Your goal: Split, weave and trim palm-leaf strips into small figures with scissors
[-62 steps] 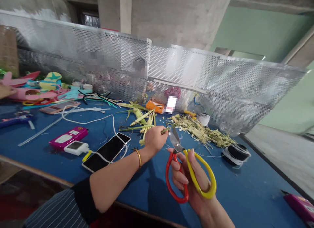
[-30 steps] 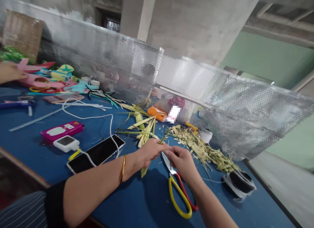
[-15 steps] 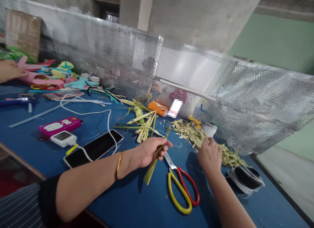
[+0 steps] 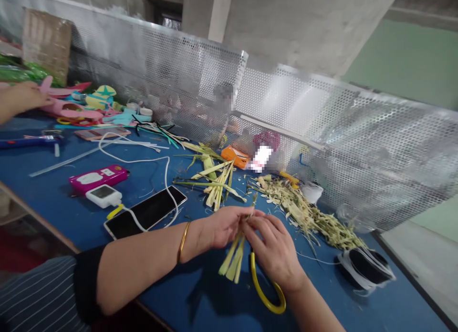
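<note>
A small bundle of pale green husk strips (image 4: 234, 263) hangs from my hands, its flared ends pointing down. My left hand (image 4: 225, 225), a gold bangle on its wrist, is closed round the upper part. From the right, my right hand (image 4: 277, 251) pinches the same bundle near its top, its fingertips partly hidden. Beneath that hand lie scissors on the blue table; only their yellow handle (image 4: 255, 277) shows. White thread runs from a black spool (image 4: 365, 270) at the right toward my right hand.
Husk strips (image 4: 218, 189) and a heap of trimmings (image 4: 304, 208) lie beyond my hands. On the left are a phone (image 4: 145, 212), a white cable and a magenta device (image 4: 98, 178). A perforated metal screen (image 4: 200, 79) stands behind. Another person's hand (image 4: 25, 96) touches pink pieces.
My right hand laid the scissors down, reached over to the trimmings' side, then came back left onto the bundle, covering most of the scissors. My left hand keeps the husk strips throughout.
</note>
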`<action>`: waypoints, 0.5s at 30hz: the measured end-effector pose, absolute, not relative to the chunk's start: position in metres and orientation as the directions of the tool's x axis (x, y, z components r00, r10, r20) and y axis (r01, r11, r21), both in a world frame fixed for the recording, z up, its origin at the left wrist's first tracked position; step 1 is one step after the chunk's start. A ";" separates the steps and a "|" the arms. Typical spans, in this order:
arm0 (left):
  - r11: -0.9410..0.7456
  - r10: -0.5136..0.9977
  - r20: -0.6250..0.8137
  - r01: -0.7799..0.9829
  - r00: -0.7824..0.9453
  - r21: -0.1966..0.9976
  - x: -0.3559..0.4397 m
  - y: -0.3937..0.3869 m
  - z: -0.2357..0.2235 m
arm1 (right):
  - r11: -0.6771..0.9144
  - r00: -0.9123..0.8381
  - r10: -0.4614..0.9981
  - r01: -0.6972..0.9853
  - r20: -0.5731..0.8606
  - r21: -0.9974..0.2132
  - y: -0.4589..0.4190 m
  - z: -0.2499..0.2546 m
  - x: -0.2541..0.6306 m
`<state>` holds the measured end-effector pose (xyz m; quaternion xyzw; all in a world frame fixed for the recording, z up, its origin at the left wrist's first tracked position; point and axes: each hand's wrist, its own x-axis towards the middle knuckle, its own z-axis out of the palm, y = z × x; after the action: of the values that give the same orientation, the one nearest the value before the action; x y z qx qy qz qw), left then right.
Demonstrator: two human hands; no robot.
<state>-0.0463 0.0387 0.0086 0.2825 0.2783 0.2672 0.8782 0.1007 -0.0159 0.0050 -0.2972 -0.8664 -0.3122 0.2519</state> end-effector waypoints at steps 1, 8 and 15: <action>0.688 0.630 -0.342 -0.296 0.697 0.662 -0.045 0.038 0.008 | 0.642 -0.652 0.369 0.694 0.663 0.326 -0.016 0.004 0.103; 0.328 0.823 -0.212 -0.138 0.527 0.934 -0.044 0.035 0.006 | 0.386 0.201 0.719 0.681 0.666 -0.622 -0.010 0.014 0.115; 0.494 0.598 -0.284 -0.065 0.750 0.867 -0.047 0.033 0.001 | 0.312 0.247 0.850 0.474 0.464 -0.823 -0.004 0.017 0.114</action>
<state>-0.0467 0.0325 0.0015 0.4602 0.2892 0.2036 0.8143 0.1137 -0.0043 0.0175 -0.5617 -0.5896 0.1694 0.5551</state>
